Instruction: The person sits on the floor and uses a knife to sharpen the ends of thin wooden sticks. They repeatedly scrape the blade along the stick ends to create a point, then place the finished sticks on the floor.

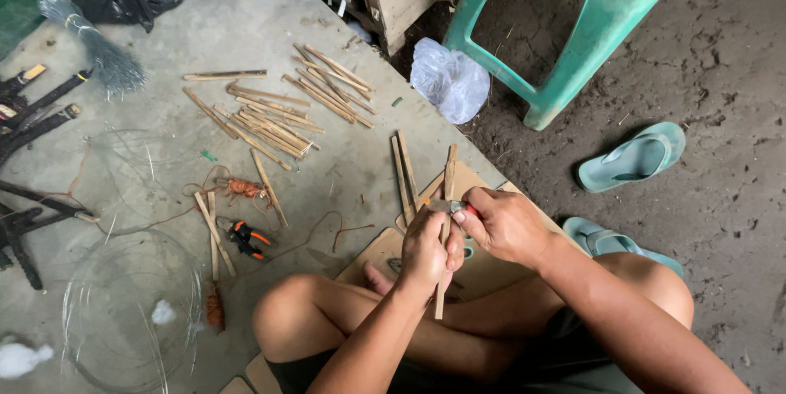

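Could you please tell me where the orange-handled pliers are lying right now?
In the head view, the orange-handled pliers lie on the concrete floor left of the person's knee, beside a bamboo stick.

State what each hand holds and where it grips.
Left hand grips a thin bamboo strip at mid-length; right hand holds a small red-handled knife by its handle.

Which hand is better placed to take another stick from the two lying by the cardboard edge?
Probably the left hand: the two loose bamboo sticks lie up and to its side. The right hand grips a small knife against the held stick and would have to cross over.
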